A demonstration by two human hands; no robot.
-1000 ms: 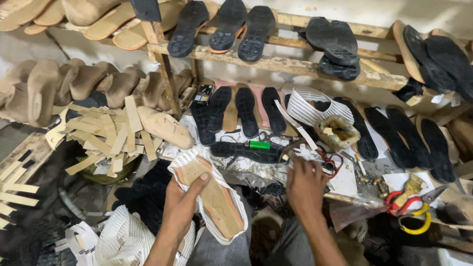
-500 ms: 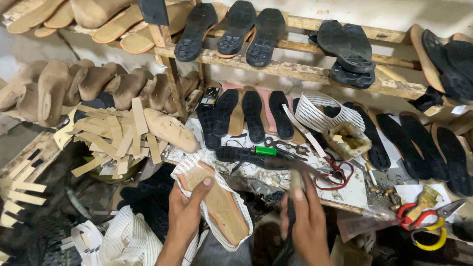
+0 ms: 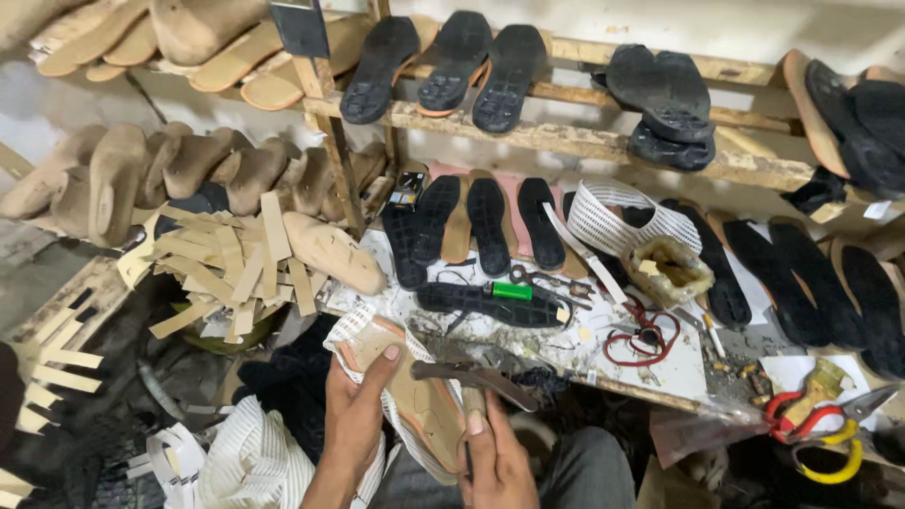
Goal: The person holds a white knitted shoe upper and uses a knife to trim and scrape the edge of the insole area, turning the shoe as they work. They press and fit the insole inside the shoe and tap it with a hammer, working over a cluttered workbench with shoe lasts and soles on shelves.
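The shoe upper [image 3: 415, 396], tan insole ringed by white mesh, lies sole-up low in the centre, at the workbench [image 3: 650, 363] edge. The left hand [image 3: 353, 424] clasps its left side, thumb pressed on the insole. The right hand [image 3: 495, 457] grips a rusty tool [image 3: 476, 375] lying across it. A small dark printed box [image 3: 407, 188] leans by the shelf post [image 3: 330, 141]; a clear plastic bag [image 3: 669, 269] sits right.

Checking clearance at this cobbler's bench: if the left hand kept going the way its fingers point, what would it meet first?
The left hand points up-right over the tan insole; probably the black sole lying on the bench next, though depth is unclear.
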